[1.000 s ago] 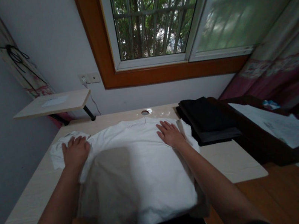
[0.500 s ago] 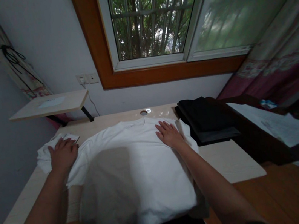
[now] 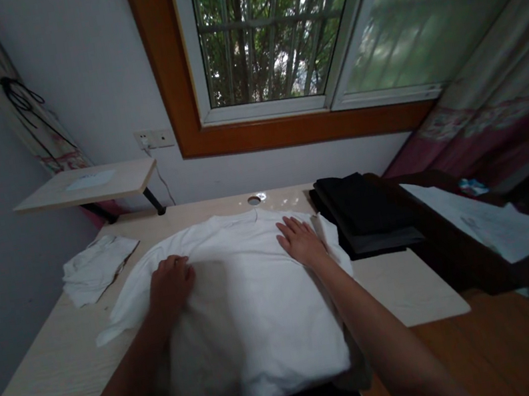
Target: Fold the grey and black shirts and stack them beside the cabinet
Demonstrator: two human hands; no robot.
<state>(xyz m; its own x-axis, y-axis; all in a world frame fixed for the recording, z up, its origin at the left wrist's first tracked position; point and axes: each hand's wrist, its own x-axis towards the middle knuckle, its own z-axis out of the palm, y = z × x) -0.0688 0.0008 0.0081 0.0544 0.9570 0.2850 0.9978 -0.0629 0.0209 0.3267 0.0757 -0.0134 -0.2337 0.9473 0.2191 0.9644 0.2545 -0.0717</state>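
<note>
A white T-shirt [image 3: 262, 306] lies spread on the light wooden desk [image 3: 45, 376], its neckline toward the window and its lower end hanging over the front edge near my body. My left hand [image 3: 172, 286] rests on the shirt's left part, fingers curled in against the cloth; their tips are hard to see. Flat on the shirt's upper right sits my right hand [image 3: 301, 240], fingers stretched out. A folded white cloth [image 3: 97, 270] lies left of the shirt, apart from my left hand.
A stack of folded black clothes [image 3: 365, 208] stands right of the shirt. At the back left a small raised shelf [image 3: 128, 173] carries a sheet of paper. Farther right, papers [image 3: 491, 217] lie on a dark surface. A cable hole [image 3: 254, 200] sits near the wall.
My left hand has left the folded white cloth and moved right onto the shirt. The shirt's lower left edge has shifted right, and its left sleeve reaches farther left. My right hand stays put.
</note>
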